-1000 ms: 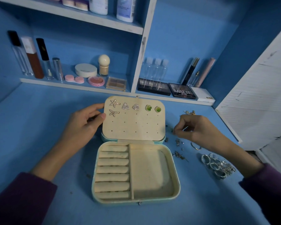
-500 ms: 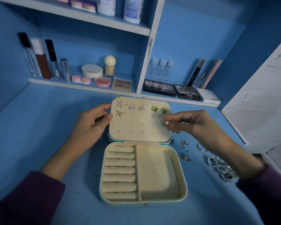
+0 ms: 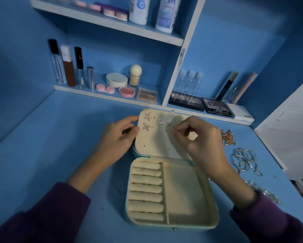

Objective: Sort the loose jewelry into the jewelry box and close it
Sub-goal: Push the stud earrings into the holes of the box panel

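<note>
Left hand (image 3: 119, 137) grips left edge of lid (image 3: 157, 142), probably to steady it for pinning. Right hand (image 3: 201, 139) pinches small earring (image 3: 172, 129), just under triangle stud (image 3: 170, 122). Loose rings (image 3: 245, 160) lie right of this pinch, outside jewelry box (image 3: 182, 225).

We look down on a blue tabletop (image 3: 59, 155) backed by a white-edged lower shelf (image 3: 73, 88). There a brown foundation bottle (image 3: 68, 71) stands between a clear tube (image 3: 57, 67) and a black-capped gloss tube (image 3: 79, 67). To their right are a silver lipstick (image 3: 90, 78), a pink lens case (image 3: 105, 88), a white round compact (image 3: 116, 80), a pink blush pan (image 3: 126, 91) and an eyeshadow quad (image 3: 147, 95). Past the white divider (image 3: 180, 58) we see three clear bottles (image 3: 191, 81) behind a dark palette (image 3: 185, 100). Beside that lie a palette marked MATTE (image 3: 216, 107) and a white box (image 3: 241, 114). On the upper shelf (image 3: 98, 20) stand two white bottles (image 3: 140, 9), one reading EYE.
</note>
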Tool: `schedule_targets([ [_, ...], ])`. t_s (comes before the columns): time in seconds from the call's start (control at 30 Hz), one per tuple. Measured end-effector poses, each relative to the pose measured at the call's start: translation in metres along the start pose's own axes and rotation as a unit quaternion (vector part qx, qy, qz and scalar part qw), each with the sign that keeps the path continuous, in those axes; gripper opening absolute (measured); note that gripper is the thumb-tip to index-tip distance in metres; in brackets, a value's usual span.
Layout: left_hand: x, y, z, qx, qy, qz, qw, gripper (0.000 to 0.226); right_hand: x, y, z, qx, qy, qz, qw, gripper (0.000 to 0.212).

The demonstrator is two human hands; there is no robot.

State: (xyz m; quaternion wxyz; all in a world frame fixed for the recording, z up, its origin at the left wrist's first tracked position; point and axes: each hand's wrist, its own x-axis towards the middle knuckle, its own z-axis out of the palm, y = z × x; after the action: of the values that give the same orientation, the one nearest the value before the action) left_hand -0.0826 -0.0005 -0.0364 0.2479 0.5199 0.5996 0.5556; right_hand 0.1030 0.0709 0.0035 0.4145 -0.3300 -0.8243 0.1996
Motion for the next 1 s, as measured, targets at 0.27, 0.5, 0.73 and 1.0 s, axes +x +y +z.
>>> schedule_targets([
  [0.27, -0.001, 0.001, 0.0, -0.007, 0.005, -0.005, 1.0, 0.032, 0.006, 0.007, 0.027, -0.105, 0.079, -0.192, 0.973, 0.009],
  [0.5, -0.002, 0.003, -0.001, -0.006, 0.003, -0.004, 1.0, 0.028, 0.005, 0.012, 0.033, -0.148, 0.089, -0.232, 0.957, 0.009],
  [0.73, -0.002, 0.002, -0.001, -0.008, 0.001, -0.006, 1.0, 0.029, 0.006, 0.014, 0.035, -0.16, 0.077, -0.257, 0.95, 0.012],
  [1.0, -0.004, 0.0, 0.002, 0.002, -0.011, 0.02, 1.0, 0.025, 0.003, 0.006, 0.035, -0.107, 0.05, -0.246, 0.962, 0.01],
])
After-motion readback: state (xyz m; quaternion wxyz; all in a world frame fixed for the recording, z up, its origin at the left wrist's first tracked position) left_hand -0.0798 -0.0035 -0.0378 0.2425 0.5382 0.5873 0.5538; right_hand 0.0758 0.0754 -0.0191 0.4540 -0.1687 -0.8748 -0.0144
